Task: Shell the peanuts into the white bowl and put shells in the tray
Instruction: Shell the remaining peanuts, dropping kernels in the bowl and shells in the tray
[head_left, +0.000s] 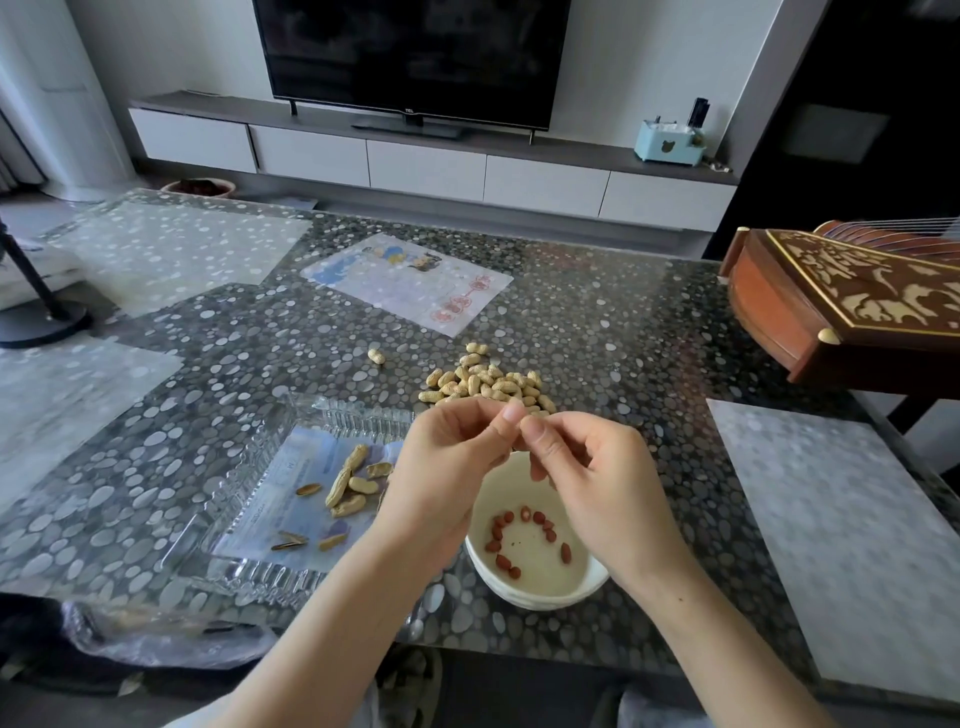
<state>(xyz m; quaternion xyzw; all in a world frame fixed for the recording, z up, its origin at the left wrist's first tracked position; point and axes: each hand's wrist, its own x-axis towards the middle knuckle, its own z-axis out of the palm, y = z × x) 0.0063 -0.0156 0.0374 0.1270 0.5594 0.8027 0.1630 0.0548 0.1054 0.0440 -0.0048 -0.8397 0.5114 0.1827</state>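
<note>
Head view: cracking a peanut over the bowl
Left grip (447, 467) and right grip (587, 467) both pinch one peanut, mostly hidden by thumbs, above the bowl (540, 600) of red nuts (540, 517). It looks light, dry and snappy; press its seam. Tan bumpy pile (483, 382) sits on the bench (623, 338), shells (348, 488) in the tray (249, 467)
</note>
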